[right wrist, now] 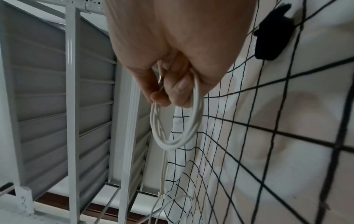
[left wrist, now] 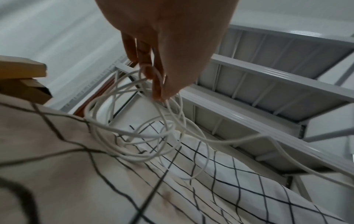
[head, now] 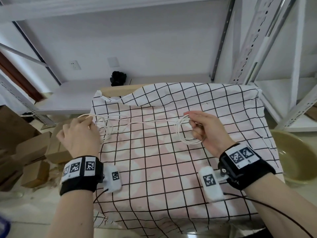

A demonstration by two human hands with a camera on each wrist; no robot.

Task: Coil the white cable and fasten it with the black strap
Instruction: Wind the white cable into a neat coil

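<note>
The white cable (head: 151, 121) stretches above the checked cloth (head: 164, 177) between my two hands. My right hand (head: 197, 124) grips a small tight coil (head: 187, 134) of it, thumb and fingers curled round the loops (right wrist: 192, 128). My left hand (head: 85, 124) pinches several loose, uneven loops (left wrist: 134, 133) at the cloth's left edge, fingertips (left wrist: 159, 91) closed on the strands. A black crumpled thing, likely the strap (head: 118, 78), lies at the table's far edge, beyond both hands; it also shows in the right wrist view as a black lump (right wrist: 272, 34).
White metal shelving (head: 248, 48) stands behind and to the right. A tan bowl (head: 295, 158) sits right of the table. Cardboard boxes (head: 34, 152) are piled on the floor at left. Thin black leads (head: 257, 201) trail from my wristbands.
</note>
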